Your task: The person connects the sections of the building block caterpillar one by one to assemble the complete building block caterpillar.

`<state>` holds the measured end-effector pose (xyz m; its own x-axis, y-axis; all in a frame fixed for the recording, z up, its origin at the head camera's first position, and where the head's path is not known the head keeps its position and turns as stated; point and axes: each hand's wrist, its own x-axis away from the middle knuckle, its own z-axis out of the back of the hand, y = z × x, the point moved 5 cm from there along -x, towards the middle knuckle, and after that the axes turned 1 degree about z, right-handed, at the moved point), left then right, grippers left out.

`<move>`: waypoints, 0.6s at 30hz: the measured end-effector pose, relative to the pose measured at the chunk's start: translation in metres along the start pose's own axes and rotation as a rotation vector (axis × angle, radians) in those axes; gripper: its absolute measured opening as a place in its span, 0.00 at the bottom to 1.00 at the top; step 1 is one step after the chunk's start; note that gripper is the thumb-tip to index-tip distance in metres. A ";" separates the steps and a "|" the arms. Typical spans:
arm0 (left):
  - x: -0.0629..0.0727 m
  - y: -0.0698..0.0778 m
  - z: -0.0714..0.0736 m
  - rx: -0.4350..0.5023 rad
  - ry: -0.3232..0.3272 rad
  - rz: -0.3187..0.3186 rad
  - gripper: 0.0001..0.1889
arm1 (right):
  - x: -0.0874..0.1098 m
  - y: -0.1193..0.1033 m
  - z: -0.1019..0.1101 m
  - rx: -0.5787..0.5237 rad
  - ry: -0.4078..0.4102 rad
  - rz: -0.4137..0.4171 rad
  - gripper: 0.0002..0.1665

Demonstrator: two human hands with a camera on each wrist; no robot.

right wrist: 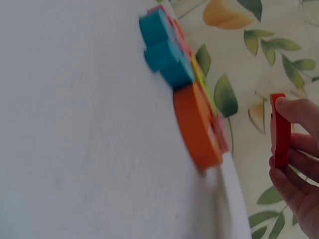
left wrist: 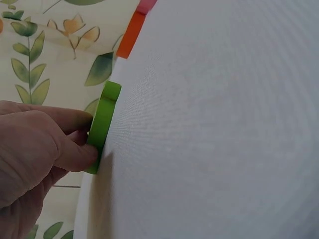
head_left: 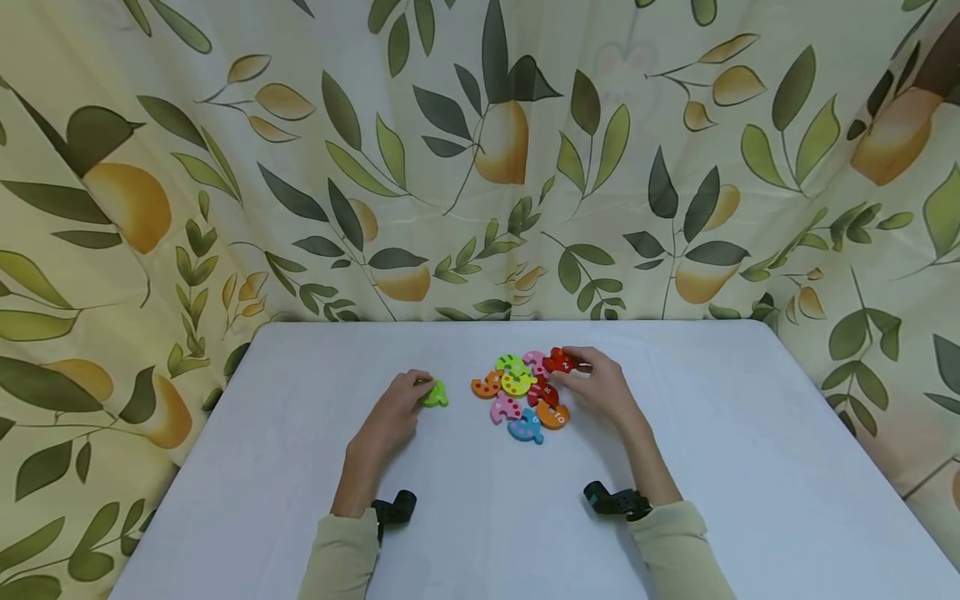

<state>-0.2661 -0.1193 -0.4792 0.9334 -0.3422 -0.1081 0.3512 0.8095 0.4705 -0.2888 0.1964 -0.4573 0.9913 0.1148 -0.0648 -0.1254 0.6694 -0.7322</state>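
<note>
My left hand (head_left: 395, 406) pinches a green puzzle piece (head_left: 435, 395) by its edge, left of the pile; in the left wrist view that green piece (left wrist: 103, 127) stands between thumb and fingers, close over the white tabletop. My right hand (head_left: 597, 384) holds a red puzzle piece (head_left: 559, 361) at the pile's upper right. The right wrist view has the red piece (right wrist: 281, 130) between thumb and fingertips, raised above the table. Between the hands lies a cluster of painted pieces: a blue one (head_left: 527, 427), an orange one (head_left: 552, 415), a pink one (head_left: 506, 407) and a yellow one (head_left: 517, 383).
A second orange piece (head_left: 487, 384) sits on the cluster's left side, and another red piece (head_left: 543, 392) lies inside it. The white table (head_left: 480, 517) ends at the back against a leaf-patterned curtain (head_left: 480, 275). A black wrist camera (head_left: 611, 500) sits by the right sleeve.
</note>
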 end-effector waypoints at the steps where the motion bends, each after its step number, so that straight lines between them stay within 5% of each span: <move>1: 0.000 0.000 0.000 -0.001 0.000 0.007 0.27 | 0.000 -0.007 -0.001 -0.003 0.003 0.018 0.34; 10: 0.002 -0.004 0.006 -0.006 0.045 0.024 0.28 | -0.002 -0.062 -0.037 -0.059 -0.066 0.158 0.33; 18: 0.003 -0.016 0.009 -0.014 0.034 0.077 0.27 | -0.005 -0.092 -0.085 -0.043 -0.141 0.193 0.32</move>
<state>-0.2694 -0.1374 -0.4795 0.9595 -0.2628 -0.1015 0.2792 0.8395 0.4661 -0.2792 0.0713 -0.4471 0.9332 0.3412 -0.1129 -0.3070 0.5936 -0.7439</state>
